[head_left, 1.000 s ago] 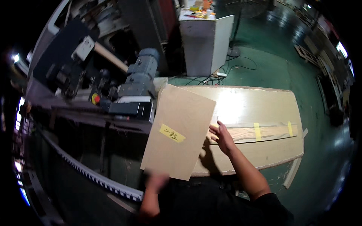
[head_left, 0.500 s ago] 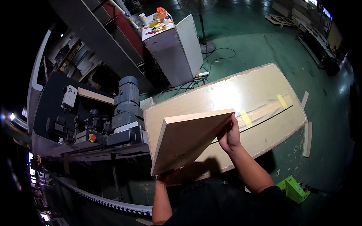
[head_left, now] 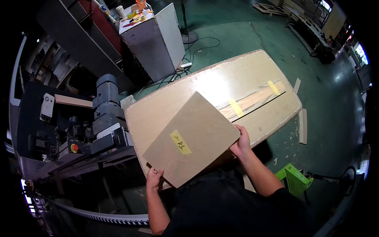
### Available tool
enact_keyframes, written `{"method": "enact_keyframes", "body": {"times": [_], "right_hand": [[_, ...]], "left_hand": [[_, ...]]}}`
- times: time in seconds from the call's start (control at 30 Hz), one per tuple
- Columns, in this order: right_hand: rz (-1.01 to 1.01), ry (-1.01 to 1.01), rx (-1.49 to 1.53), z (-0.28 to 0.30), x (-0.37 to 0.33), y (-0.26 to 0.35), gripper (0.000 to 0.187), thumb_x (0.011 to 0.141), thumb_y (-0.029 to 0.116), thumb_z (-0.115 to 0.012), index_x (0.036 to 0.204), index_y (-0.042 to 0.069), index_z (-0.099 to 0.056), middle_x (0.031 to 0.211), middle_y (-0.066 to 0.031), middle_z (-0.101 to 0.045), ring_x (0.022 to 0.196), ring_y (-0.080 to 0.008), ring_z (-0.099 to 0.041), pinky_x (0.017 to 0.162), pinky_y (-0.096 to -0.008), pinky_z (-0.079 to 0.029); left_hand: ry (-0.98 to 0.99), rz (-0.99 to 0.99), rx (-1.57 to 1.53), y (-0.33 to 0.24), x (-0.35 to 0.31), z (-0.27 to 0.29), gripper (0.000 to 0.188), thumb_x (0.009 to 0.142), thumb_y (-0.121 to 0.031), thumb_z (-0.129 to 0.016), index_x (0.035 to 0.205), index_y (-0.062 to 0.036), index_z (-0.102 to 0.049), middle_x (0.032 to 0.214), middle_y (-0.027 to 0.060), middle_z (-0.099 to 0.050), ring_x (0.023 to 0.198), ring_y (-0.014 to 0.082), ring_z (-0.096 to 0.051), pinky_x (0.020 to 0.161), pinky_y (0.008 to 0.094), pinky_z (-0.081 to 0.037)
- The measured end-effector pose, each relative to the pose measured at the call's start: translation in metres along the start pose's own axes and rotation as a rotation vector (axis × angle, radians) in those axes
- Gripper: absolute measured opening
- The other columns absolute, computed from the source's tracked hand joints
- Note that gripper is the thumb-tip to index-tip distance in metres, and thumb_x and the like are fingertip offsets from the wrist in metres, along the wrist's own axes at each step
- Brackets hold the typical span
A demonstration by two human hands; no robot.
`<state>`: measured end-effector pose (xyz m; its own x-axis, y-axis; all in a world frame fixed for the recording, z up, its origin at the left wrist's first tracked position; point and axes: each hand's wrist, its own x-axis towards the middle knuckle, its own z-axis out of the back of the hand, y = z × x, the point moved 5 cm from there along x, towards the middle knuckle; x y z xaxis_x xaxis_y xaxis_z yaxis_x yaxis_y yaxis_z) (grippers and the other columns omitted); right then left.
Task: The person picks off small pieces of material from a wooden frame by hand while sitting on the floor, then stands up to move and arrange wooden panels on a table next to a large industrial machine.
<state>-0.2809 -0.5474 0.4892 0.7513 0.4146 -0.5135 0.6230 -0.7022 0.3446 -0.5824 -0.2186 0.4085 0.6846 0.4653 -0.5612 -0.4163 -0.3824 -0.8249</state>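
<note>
A flat wooden panel [head_left: 197,126] with a strip of marked yellow tape on its face is held between my hands, its broad side turned up toward me. My left hand [head_left: 154,178] grips its near-left edge, thumb on top. At the right corner my right hand [head_left: 241,143] is closed round the edge, with part of the fingers hidden beneath. Under the panel lies a large wooden tabletop [head_left: 177,94] with rounded corners. On it rests a wood-grain strip [head_left: 256,99] crossed by two pieces of yellow tape, beside a thin dark line.
To the left stands a machine with a grey motor [head_left: 106,93] and a red stop button [head_left: 74,148]. A grey cabinet [head_left: 152,51] at the back carries tape rolls and tools. Cables [head_left: 203,38] trail over the green floor. A green metal part [head_left: 294,179] is at right.
The panel has tipped from a steep tilt to show its taped face. My left hand's thumb has come into sight on the edge. The whole view has shifted, so the surroundings sit further left.
</note>
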Motion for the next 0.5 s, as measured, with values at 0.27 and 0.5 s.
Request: {"method": "enact_keyframes", "body": {"times": [0.27, 0.5], "right_hand": [[0.026, -0.232, -0.201, 0.123, -0.048, 0.016, 0.021, 0.099, 0.018, -0.052, 0.106, 0.003, -0.064, 0.105, -0.0101, -0.069, 0.1, -0.0215, -0.066, 0.09, -0.0376, -0.053], [0.047, -0.355, -0.235, 0.18, -0.104, 0.033, 0.022, 0.103, 0.019, -0.049, 0.11, 0.002, -0.061, 0.11, -0.013, -0.068, 0.104, -0.0257, -0.067, 0.092, -0.0411, -0.055]], "left_hand": [[0.224, 0.169, 0.224, -0.02, 0.005, -0.022, 0.042, 0.094, -0.001, -0.065, 0.133, 0.0034, -0.051, 0.12, 0.0112, -0.067, 0.106, 0.0194, -0.066, 0.092, 0.0347, -0.054], [0.289, 0.419, 0.359, -0.013, -0.004, -0.063, 0.035, 0.093, -0.006, -0.068, 0.126, 0.0001, -0.055, 0.104, 0.0056, -0.07, 0.089, 0.0136, -0.068, 0.072, 0.0303, -0.056]]}}
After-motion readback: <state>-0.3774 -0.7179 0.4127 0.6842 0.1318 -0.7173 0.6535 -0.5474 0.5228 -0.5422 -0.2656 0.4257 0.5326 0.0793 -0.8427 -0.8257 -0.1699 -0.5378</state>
